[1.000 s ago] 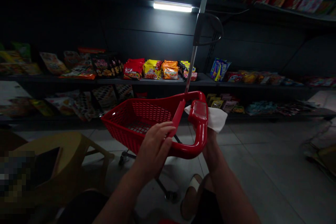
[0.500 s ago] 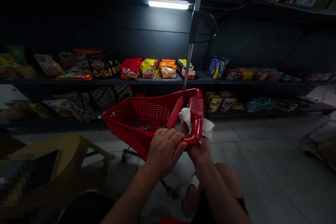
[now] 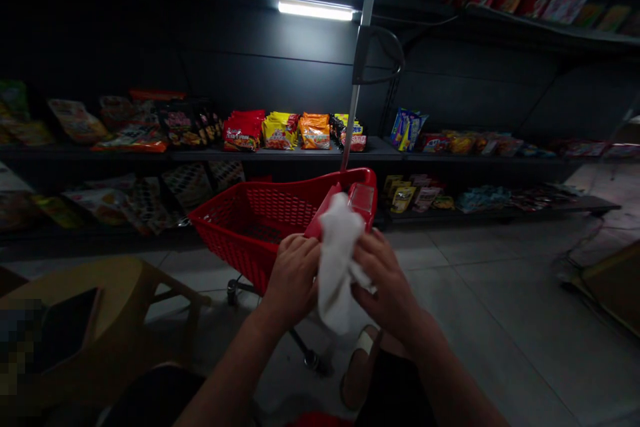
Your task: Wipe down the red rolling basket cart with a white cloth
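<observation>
A white cloth or tissue (image 3: 339, 267), blurred by motion, hangs over the handle end of a red shopping cart (image 3: 235, 233). My right hand (image 3: 385, 280) pinches its right side, fingers bent. My left hand (image 3: 294, 277) is closed at the near left corner of the cart's handle, its fingers curled over the red plastic. The cloth hides the left thumb and most of the handle bar. Above it, the handle's far part with a clear-covered panel (image 3: 362, 197) still shows. The cart's mesh basket points away to the left.
A yellowish stool (image 3: 115, 287) with a dark flat device (image 3: 70, 327) on it stands at the left. Shelves (image 3: 280, 155) of snack packets run across the back. From the cart rises a metal pole (image 3: 354, 103). A cardboard box (image 3: 613, 280) sits at the right.
My right hand has come out from under the handle to its right side, spreading the cloth above the bar. My left hand stays at the handle corner. The view has shifted slightly.
</observation>
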The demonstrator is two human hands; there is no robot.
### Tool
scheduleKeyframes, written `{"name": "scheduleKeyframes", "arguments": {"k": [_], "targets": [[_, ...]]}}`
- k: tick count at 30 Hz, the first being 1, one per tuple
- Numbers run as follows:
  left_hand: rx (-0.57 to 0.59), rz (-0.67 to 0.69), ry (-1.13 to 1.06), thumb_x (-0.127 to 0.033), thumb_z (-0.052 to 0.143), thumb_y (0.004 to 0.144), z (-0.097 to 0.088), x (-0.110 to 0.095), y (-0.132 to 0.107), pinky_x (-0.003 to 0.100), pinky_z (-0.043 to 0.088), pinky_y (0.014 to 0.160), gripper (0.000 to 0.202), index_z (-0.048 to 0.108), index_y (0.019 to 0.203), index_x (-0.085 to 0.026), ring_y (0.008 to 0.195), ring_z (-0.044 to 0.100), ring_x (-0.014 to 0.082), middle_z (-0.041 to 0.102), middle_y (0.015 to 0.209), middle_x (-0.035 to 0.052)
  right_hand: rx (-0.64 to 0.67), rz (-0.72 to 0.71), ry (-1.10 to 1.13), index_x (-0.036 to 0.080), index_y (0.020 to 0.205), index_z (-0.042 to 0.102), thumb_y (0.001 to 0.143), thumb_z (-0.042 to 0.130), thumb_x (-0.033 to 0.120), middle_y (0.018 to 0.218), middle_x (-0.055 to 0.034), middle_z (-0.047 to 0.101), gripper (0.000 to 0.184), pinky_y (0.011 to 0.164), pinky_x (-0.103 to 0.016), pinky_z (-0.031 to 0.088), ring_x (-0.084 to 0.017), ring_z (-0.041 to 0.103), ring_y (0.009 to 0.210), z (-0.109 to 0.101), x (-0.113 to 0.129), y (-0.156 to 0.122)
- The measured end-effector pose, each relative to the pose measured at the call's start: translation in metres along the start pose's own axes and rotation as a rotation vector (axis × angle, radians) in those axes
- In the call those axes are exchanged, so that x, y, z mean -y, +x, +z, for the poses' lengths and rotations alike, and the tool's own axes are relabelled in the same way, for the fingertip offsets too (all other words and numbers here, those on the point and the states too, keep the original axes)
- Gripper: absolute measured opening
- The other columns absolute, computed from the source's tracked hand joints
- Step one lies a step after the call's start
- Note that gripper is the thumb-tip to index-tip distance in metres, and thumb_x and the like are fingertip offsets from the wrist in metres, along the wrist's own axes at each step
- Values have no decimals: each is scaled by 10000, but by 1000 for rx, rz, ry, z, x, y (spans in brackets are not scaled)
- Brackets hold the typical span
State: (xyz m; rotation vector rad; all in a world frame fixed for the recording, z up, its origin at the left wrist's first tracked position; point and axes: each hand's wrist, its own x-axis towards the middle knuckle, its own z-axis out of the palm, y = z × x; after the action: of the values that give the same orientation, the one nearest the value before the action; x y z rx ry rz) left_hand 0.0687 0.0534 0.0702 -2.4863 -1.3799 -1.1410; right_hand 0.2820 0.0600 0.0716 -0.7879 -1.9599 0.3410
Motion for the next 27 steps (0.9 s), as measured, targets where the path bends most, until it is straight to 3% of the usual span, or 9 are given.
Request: {"name": "scheduleKeyframes", "arguments": {"k": [4, 7, 9, 11, 14, 17, 20, 23, 27], "targets": [[-66, 77, -41, -318, 467, 907, -4, 9, -7, 463, 335, 1032, 219, 632, 1014, -223, 1094, 569, 256, 680, 1059, 81, 247, -305, -233, 263, 1252, 600, 872, 648, 431, 1219, -43, 672, 418, 1247, -525, 35, -239, 527, 1258, 0, 7, 34], [-27, 60, -78, -287, 406, 927, -17, 10, -10, 474, 301, 1072, 254, 649, 969, -227, 1036, 583, 229, 693, 1014, 60, 293, -422, -292, 298, 1155, 656, 898, 599, 503, 1227, 0, 681, 333, 1243, -511, -42, -245, 421, 1369, -17, -19, 56], [-16, 8, -90, -278, 378, 941, -26, 10, -12, 481, 263, 1111, 282, 654, 901, -232, 932, 589, 198, 691, 904, 28, 233, -385, -322, 294, 1096, 685, 923, 567, 469, 1291, 2, 654, 273, 1242, -520, 0, -248, 343, 1430, -34, -45, 69], [-33, -38, -111, -275, 371, 949, -34, 12, -14, 483, 231, 1140, 294, 647, 854, -234, 841, 583, 169, 675, 819, -2, 103, -256, -325, 280, 1012, 712, 913, 583, 412, 1324, -6, 635, 209, 1235, -550, 31, -264, 304, 1455, -48, -66, 79], [-59, -50, -142, -258, 368, 948, -41, 20, -18, 484, 220, 1148, 301, 634, 809, -229, 811, 589, 154, 675, 786, -19, -32, -58, -153, 289, 1051, 721, 829, 675, 331, 1361, -11, 607, 231, 1225, -587, 35, -290, 293, 1462, -48, -61, 81], [-72, -50, -150, -239, 365, 941, -45, 31, -21, 475, 247, 1131, 316, 634, 775, -228, 789, 594, 148, 684, 768, -26, 120, 12, 192, 303, 1152, 703, 739, 763, 293, 1320, -26, 636, 418, 1226, -570, 92, -299, 405, 1397, -23, -22, 76], [-106, -57, -150, -239, 352, 936, -47, 39, -24, 471, 284, 1096, 338, 632, 748, -226, 767, 593, 149, 682, 737, -21, 304, -33, 277, 308, 1129, 716, 764, 762, 327, 1239, -29, 680, 368, 1216, -521, 187, -275, 509, 1295, 1, -2, 83], [-143, -62, -153, -242, 343, 931, -49, 45, -28, 474, 306, 1065, 353, 622, 715, -221, 737, 585, 151, 668, 697, -15, 288, -89, 74, 276, 1115, 716, 901, 605, 353, 1193, -38, 694, 254, 1149, -483, 303, -243, 554, 1208, 5, -34, 111], [-158, -78, -165, -252, 338, 929, -51, 49, -32, 475, 322, 1051, 361, 618, 703, -218, 736, 581, 154, 662, 696, -9, 204, -33, -193, 206, 962, 725, 953, 491, 348, 1011, -78, 709, 274, 968, -411, 423, -233, 603, 1002, -5, -89, 144]]}}
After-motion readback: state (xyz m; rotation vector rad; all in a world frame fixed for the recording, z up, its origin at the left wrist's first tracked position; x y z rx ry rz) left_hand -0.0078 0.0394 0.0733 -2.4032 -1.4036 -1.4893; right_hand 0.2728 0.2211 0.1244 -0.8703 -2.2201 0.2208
